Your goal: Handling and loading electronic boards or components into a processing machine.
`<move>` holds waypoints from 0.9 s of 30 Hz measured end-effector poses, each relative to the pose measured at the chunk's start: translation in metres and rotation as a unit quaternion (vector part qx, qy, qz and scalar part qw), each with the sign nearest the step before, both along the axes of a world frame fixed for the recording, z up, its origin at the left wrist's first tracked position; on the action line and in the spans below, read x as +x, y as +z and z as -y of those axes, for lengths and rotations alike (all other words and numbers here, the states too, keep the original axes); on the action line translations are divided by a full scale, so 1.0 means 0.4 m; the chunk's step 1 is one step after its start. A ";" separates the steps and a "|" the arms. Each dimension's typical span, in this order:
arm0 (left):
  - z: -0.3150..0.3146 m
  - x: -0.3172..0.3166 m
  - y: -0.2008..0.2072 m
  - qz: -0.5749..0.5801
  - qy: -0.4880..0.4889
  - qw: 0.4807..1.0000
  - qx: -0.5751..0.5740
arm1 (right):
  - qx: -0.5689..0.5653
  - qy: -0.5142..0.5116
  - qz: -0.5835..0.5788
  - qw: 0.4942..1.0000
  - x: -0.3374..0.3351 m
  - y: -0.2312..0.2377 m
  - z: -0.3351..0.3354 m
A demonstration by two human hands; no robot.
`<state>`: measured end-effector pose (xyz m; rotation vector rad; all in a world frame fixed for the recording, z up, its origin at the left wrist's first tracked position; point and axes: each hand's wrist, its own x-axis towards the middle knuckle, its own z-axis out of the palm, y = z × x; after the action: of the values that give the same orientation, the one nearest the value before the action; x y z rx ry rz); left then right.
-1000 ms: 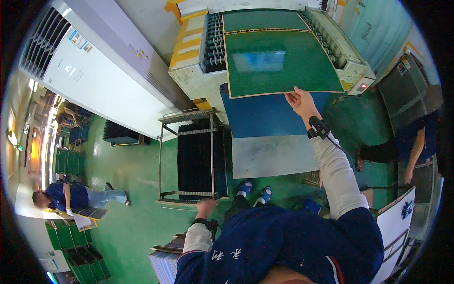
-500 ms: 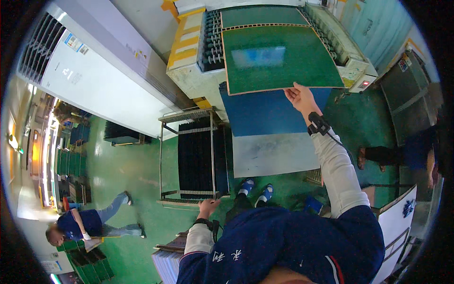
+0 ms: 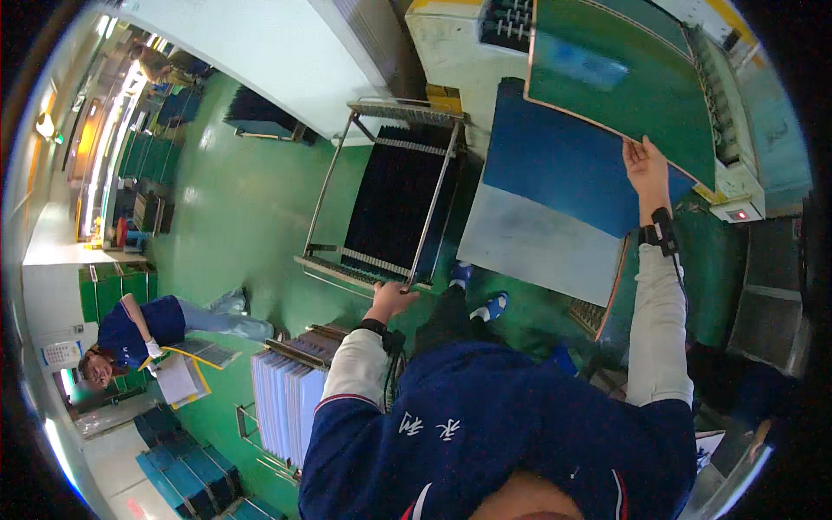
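View swung left, glossy green pale-edged panel [image 3: 624, 91], right hand [image 3: 646, 169] pinching its edge, left hand [image 3: 390, 302] gripping rack [image 3: 406, 113]

Navy shirt [image 3: 511, 425] with white lettering [image 3: 448, 430], 2 whitish sleeves [image 3: 656, 321], 2 black wrist straps [image 3: 664, 232], blue shoes [image 3: 496, 307].

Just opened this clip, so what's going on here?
The person's right hand holds the near edge of a green panel, which extends over a roller machine. Their left hand is at the near end of a metal rack with dark panels inside. Off to the left, another person holds something with yellow edges.
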<state>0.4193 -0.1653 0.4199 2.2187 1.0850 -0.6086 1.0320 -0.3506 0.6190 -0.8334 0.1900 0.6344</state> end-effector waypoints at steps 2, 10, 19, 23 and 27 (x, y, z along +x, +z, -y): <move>-0.011 -0.002 0.023 -0.038 0.034 0.998 0.030 | -0.008 -0.009 0.012 1.000 0.002 -0.006 -0.005; -0.123 0.173 0.075 -0.094 0.020 0.995 -0.019 | -0.042 -0.037 0.029 0.998 0.057 -0.010 0.047; -0.276 0.165 -0.180 0.050 -0.071 0.996 -0.037 | -0.048 -0.038 0.000 0.998 0.039 0.024 -0.014; -0.298 0.226 -0.124 0.033 -0.025 0.997 -0.065 | -0.011 -0.008 0.021 1.000 -0.012 0.056 0.000; -0.287 0.282 -0.138 0.092 -0.023 0.992 -0.088 | 0.009 0.079 0.045 0.996 0.012 0.021 0.002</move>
<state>0.5320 -0.0506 0.3645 2.1042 0.8549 -0.4894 1.0369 -0.3514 0.6275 -0.8622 0.0369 0.7440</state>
